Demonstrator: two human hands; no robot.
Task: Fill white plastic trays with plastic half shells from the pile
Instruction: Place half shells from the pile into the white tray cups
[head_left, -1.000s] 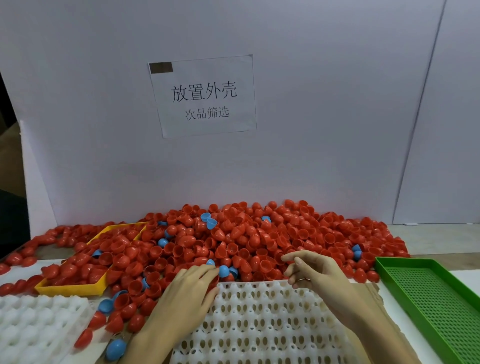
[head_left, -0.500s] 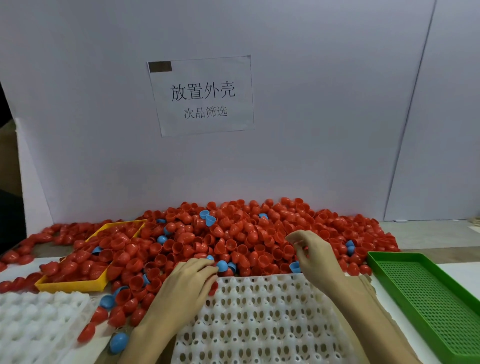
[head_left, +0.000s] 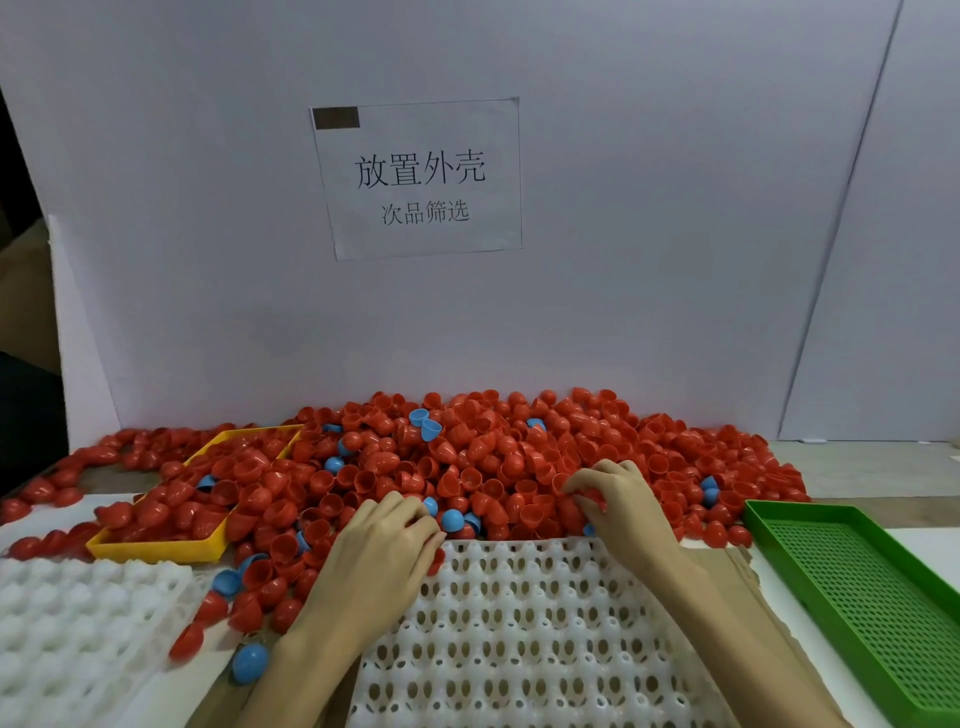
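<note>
While both hands grip red shells (head_left: 519, 467), paper sign (head_left: 418, 179): "放置外壳 次品筛选".

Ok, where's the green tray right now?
In the head view the green tray lies at the lower right, on the person's right side, just past the right hand and the white plastic tray, with the red shell pile ending near its far corner.

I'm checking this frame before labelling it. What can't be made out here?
- Head view: the left hand covers whatever its curled fingers hold, if anything.
- The right hand hides how many red shells it grips.
- The bottom edge cuts off the white tray; its near rows are unseen.
- The pile buries the yellow tray, hiding its floor.
</note>
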